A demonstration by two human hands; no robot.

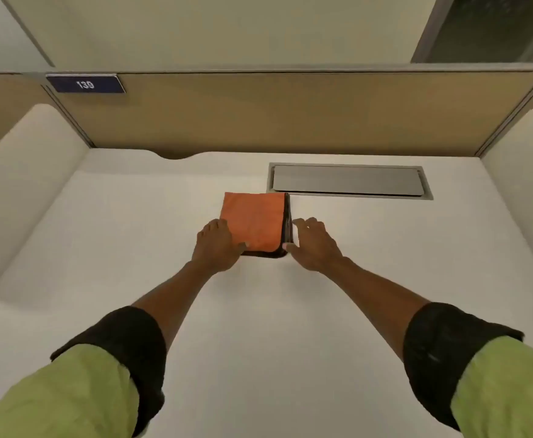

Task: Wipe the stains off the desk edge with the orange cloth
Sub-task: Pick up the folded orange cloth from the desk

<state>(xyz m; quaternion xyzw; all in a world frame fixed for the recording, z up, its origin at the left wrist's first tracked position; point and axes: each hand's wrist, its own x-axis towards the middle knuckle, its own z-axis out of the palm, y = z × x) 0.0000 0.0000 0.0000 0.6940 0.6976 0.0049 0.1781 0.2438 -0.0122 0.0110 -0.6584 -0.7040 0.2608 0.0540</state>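
Observation:
An orange cloth (pixel 255 221) with a dark border lies folded flat in the middle of the white desk (pixel 132 248). My left hand (pixel 216 248) rests on the cloth's near left corner, fingers curled over its edge. My right hand (pixel 314 245) touches the cloth's right edge, with the thumb at the near right corner and the fingers spread. Both forearms reach forward from green sleeves with black cuffs. The desk's front edge is below the frame and hidden, and no stains show on the surface.
A grey metal cable flap (pixel 347 181) is set into the desk just behind and right of the cloth. A tan partition (pixel 274 115) with a blue "139" plate (pixel 85 84) closes the back. White side dividers (pixel 28 172) stand left and right.

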